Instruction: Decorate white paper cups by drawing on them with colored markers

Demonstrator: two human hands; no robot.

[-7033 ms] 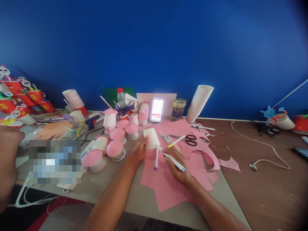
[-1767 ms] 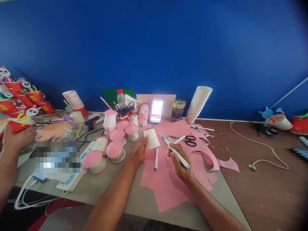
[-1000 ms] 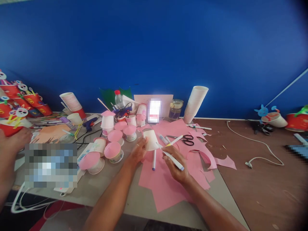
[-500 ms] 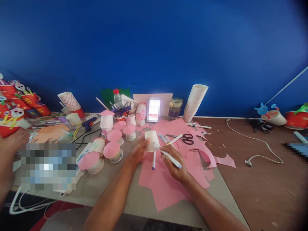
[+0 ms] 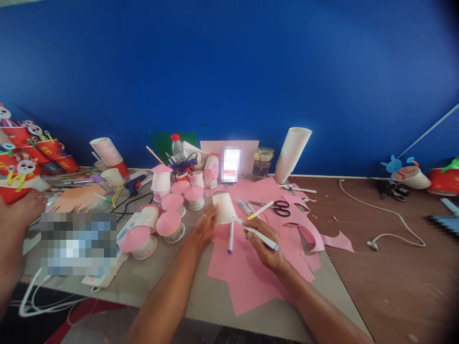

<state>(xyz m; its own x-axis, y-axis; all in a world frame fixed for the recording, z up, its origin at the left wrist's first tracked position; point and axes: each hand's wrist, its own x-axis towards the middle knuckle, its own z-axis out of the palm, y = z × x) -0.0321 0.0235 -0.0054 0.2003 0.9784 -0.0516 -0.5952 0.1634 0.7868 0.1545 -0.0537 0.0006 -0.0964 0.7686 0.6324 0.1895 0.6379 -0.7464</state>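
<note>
My left hand (image 5: 208, 222) grips a white paper cup (image 5: 224, 209) by its left side, the cup standing upside down and slightly tilted. A white marker (image 5: 263, 239) with a blue end is pinched in my right hand (image 5: 265, 246). Its tip points at the cup's lower right edge; whether it touches, I cannot tell. Just below the cup, another white marker (image 5: 230, 239) with a blue end lies on pink paper (image 5: 251, 282). Beyond my right hand are a yellow-and-white marker (image 5: 260, 210) and black-handled scissors (image 5: 281, 208).
Paper cups with pink cone tops (image 5: 169, 223) cluster on the left near a power strip (image 5: 107, 274). A tall cup stack (image 5: 294, 153), a glass jar (image 5: 263, 163) and a lit phone (image 5: 231, 165) stand at the back. Another person's hand (image 5: 30, 208) is at far left.
My right hand and the marker have drawn slightly right and down, away from the cup. The cup in my left hand has turned a little. The whole view has shifted slightly.
</note>
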